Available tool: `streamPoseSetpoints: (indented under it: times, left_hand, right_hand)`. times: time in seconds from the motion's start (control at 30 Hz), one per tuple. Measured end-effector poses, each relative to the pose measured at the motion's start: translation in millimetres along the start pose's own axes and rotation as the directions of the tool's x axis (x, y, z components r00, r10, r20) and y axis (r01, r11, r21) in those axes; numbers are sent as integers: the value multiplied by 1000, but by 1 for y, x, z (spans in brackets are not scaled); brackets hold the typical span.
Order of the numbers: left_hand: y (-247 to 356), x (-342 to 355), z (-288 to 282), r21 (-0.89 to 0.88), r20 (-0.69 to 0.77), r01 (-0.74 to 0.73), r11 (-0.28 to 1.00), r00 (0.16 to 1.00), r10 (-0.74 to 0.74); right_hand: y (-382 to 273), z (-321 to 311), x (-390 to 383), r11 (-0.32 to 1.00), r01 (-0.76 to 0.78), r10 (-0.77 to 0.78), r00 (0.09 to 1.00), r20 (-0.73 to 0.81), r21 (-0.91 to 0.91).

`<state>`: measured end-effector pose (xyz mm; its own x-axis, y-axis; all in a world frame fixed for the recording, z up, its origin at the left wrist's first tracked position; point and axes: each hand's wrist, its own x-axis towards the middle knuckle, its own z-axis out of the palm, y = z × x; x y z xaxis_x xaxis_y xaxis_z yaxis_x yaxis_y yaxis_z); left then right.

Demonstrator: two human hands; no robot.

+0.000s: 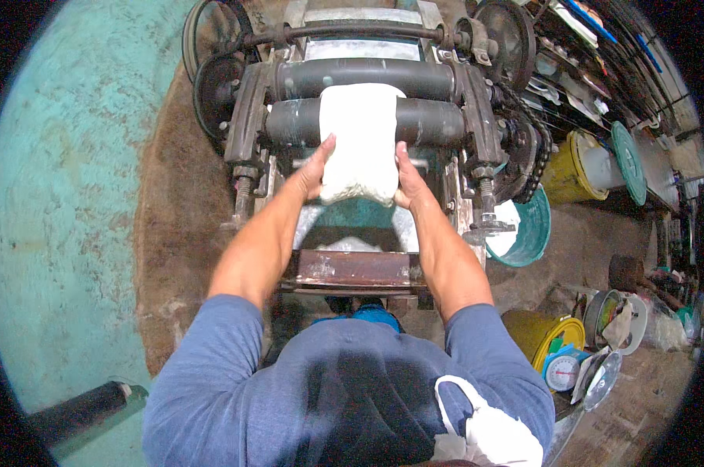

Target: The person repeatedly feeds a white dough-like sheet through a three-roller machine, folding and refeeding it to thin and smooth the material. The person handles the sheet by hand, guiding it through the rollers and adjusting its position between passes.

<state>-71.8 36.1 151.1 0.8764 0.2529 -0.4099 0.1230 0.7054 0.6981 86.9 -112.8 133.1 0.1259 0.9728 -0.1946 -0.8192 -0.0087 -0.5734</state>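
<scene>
Floor (64, 194): worn and patchy, blue-green on the left and brown around the machine.
Roller machine (360, 268): big, heavy and made of dark metal, with wheels at its far left and far right corners and a greasy-looking chain (535, 148) on its right side.
Back roller (297, 78) and front roller (290, 121): long, round, dark gray and smooth, with a few pale marks.
Teal tub (539, 226): round, on the floor by the machine's right edge, with something white inside.
White slab (360, 144): at the middle of the front roller; thick and soft-looking, smooth on top, with round far corners and a bumpy, torn-looking near end.
Slab's place so far: the far part is up on the front roller and reaches the back one; the near end is not on it yet and sticks out toward the person. I cannot tell if any is in the gap.
Left hand (317, 173): fingers grasp the slab's left edge, thumb up.
Right hand (412, 183): fingers grasp its right edge near the bumpy end; most hide underneath.
</scene>
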Motion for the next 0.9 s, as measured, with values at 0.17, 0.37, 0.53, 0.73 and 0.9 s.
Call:
streamPoseSetpoints:
  times: [0.17, 0.37, 0.53, 0.73, 0.9]
  left_hand:
    - [-82, 23, -57, 820, -370, 177, 544, 889, 268]
    - [-51, 34, -32, 839, -250, 51, 542, 920, 301]
    - [-46, 26, 8, 683, -161, -301, 665, 827, 539]
    - [-30, 42, -15, 661, -136, -67, 747, 969, 207]
    - [-41, 61, -46, 683, -237, 144, 716, 971, 31]
  right_hand:
    - [15, -27, 9, 712, 33, -298, 918, -260, -701]
    - [1, -40, 28, 577, 38, -214, 971, -106, -816]
    - [-1, -65, 29, 847, -56, -32, 987, -156, -528]
    - [-16, -68, 20, 833, -126, 33, 983, -181, -538]
    - [-9, -67, 13, 745, -103, -62, 973, -223, -658]
